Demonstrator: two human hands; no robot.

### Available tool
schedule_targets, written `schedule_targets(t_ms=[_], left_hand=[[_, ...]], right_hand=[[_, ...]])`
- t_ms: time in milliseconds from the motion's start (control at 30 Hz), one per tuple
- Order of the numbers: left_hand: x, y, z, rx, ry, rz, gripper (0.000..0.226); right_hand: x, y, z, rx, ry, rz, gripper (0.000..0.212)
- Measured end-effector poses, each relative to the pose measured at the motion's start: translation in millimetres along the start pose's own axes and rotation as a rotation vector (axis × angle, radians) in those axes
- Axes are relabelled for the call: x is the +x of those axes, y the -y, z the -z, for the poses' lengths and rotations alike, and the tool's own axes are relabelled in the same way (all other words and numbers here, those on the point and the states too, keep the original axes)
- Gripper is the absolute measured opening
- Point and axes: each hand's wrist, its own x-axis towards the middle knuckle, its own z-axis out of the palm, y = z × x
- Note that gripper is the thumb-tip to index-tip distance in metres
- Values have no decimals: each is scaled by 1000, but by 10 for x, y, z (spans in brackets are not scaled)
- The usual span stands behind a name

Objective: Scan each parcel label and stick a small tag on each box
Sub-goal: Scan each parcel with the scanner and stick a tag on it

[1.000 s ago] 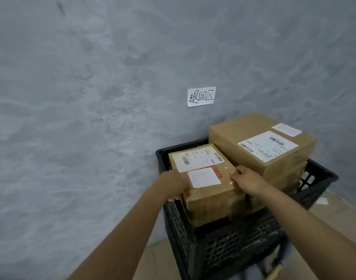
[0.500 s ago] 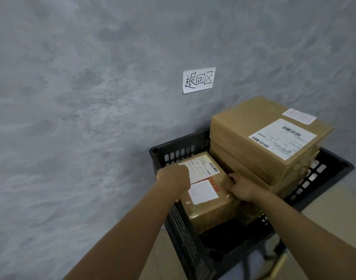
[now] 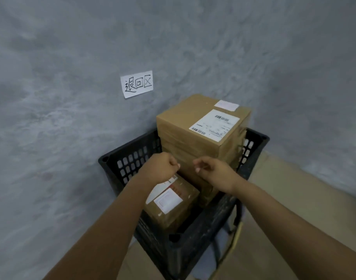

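A small cardboard box (image 3: 174, 211) lies low inside a black plastic crate (image 3: 120, 156); it carries a shipping label partly hidden by my wrist and a small white tag (image 3: 167, 200). Beside it stands a taller stack of boxes (image 3: 185, 120), with a barcode label (image 3: 214, 124) and a small pale tag (image 3: 226, 105) on top. My left hand (image 3: 161, 168) hovers above the small box, curled into a fist and holding nothing. My right hand (image 3: 213, 170) hovers in front of the stack, fingers loosely bent, also holding nothing.
The crate stands against a grey plaster wall (image 3: 72, 98). A white paper sign (image 3: 136, 83) with handwritten characters is stuck to the wall above it. Beige floor (image 3: 294, 188) shows to the right of the crate.
The small box went down from the crate's rim to its bottom. Both hands let go of it and lifted off; the view shifted so the crate sits lower and nearer.
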Motion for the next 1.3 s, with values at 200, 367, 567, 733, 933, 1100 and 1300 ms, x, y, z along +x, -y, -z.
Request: schedule_targets(t_ms=[200,367,567,733,933,1100,1300], left_hand=[[-349,-1089,-510,-83,-82,-361,23],[-1058,-2190,-1332,-47,-101,-626,39],[-2236,-3426,-2408,-54,23,-874,43],[-3125,-4205,-3108,-40,134,-1060,41],[-3812,-5001,-3784,-14,254,-1216,41],[-4128,-5717,-4410,-4,331,-1314,41],[-4432,-6621,-5214,-14,459,-1341,38]], right_hand=[[-1223,-278,773,-141,-283,19,33],[-2796,-791,1333,-239,-544,-114,40],[-4841,-1312,1736,-244,-832,-351,39],[-6223,-1624,1968,-294,-987,-544,43],[-7374,-1998,2183,-228,-1159,-703,41],[-8053,-2391,2480,-229,-1277,-796,42],[-8785,-2869,2994,-218,-1361,-910,41]])
